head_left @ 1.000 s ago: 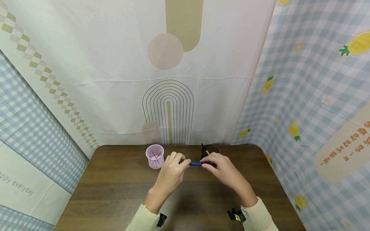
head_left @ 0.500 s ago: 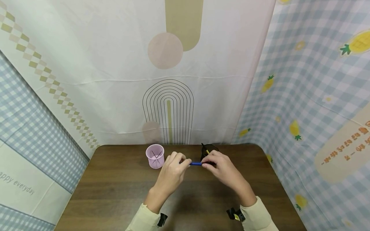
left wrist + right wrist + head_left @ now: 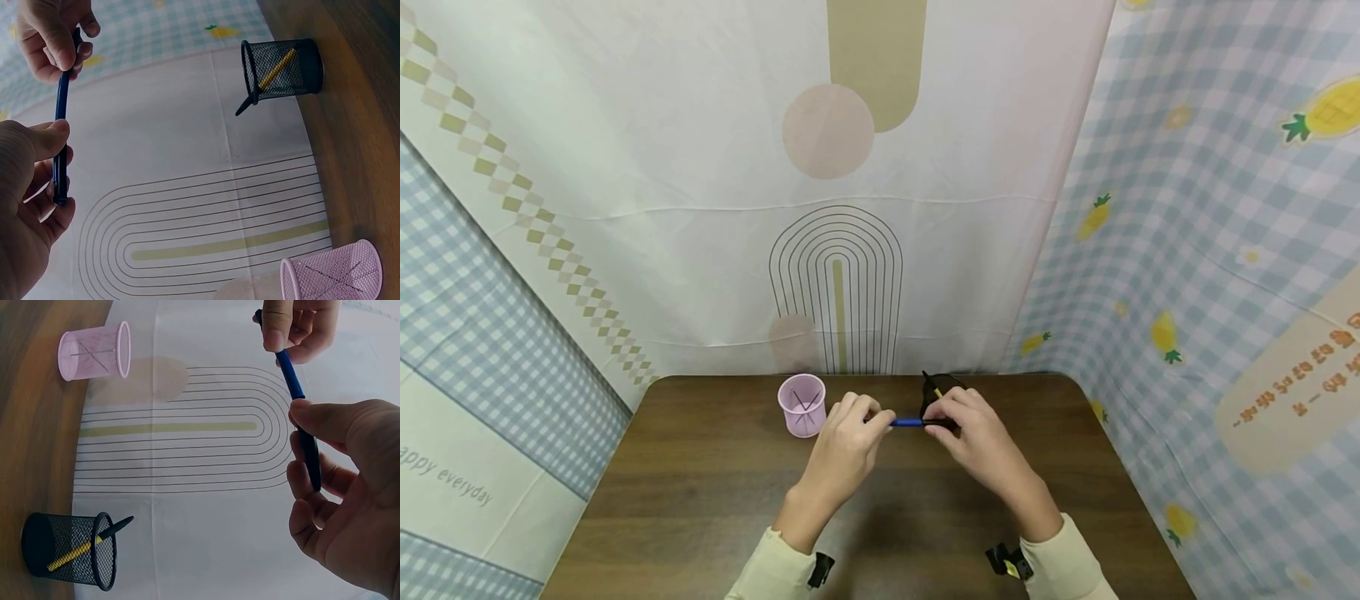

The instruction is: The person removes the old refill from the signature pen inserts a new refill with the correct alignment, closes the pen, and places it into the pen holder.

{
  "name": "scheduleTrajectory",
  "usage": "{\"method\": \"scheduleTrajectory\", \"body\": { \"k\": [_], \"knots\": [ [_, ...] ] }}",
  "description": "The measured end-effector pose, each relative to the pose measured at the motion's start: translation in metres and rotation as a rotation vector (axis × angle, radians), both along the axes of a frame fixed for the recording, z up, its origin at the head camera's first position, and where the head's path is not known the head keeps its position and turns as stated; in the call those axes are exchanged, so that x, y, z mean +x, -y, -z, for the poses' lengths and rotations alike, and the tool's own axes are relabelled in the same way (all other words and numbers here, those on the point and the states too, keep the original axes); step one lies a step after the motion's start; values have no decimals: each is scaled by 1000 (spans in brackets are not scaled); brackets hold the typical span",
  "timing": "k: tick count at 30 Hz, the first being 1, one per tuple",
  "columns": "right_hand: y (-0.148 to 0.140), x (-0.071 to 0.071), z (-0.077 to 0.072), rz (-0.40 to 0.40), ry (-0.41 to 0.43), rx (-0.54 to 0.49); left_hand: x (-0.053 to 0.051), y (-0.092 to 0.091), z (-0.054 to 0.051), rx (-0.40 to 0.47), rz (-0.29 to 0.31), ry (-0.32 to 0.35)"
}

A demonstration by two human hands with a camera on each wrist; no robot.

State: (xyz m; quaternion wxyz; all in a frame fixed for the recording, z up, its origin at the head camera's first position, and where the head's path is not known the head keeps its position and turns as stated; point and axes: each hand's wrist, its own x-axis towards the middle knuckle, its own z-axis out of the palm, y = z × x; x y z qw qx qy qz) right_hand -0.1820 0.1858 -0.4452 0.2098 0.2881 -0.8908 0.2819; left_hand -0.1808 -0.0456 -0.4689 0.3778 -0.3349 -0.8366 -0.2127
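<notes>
A blue pen (image 3: 907, 422) with dark ends is held level above the table between both hands. The left hand (image 3: 848, 442) pinches one end with thumb and fingers. At the other end, the right hand (image 3: 981, 433) grips the dark section (image 3: 309, 456) between thumb and fingers. Behind the right hand stands a black mesh pen holder (image 3: 245, 69), which has a yellow pen with a dark tip (image 3: 278, 67) leaning inside. To the left of the left hand stands a pink mesh pen holder (image 3: 784, 404), with dark crossing lines at its bottom.
The brown wooden table (image 3: 685, 492) reaches back to a hanging white printed cloth (image 3: 970, 275). Blue checked cloths with pineapples (image 3: 1187, 250) hang at the right, and another checked cloth (image 3: 482, 275) hangs at the left.
The right hand has shifted very slightly, and more of the pen's dark section shows by its fingers. The left hand and both pen holders stay nearly as they were.
</notes>
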Motion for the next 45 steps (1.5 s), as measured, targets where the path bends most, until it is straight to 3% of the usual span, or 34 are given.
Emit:
{"method": "scheduleTrajectory", "body": {
  "k": [6, 14, 32, 45],
  "knots": [
    [1, 2, 0, 46, -25, 90, 1, 0, 0, 1, 1, -9],
    [3, 4, -2, 55, -78, 136, 0, 0, 0, 5, -1, -16],
    [3, 4, -2, 16, -105, 124, 1, 0, 0, -7, -11, -1],
    [2, 3, -3, 37, -124, 134, 0, 2, -2, -8, -7, -12]
  ]
}}
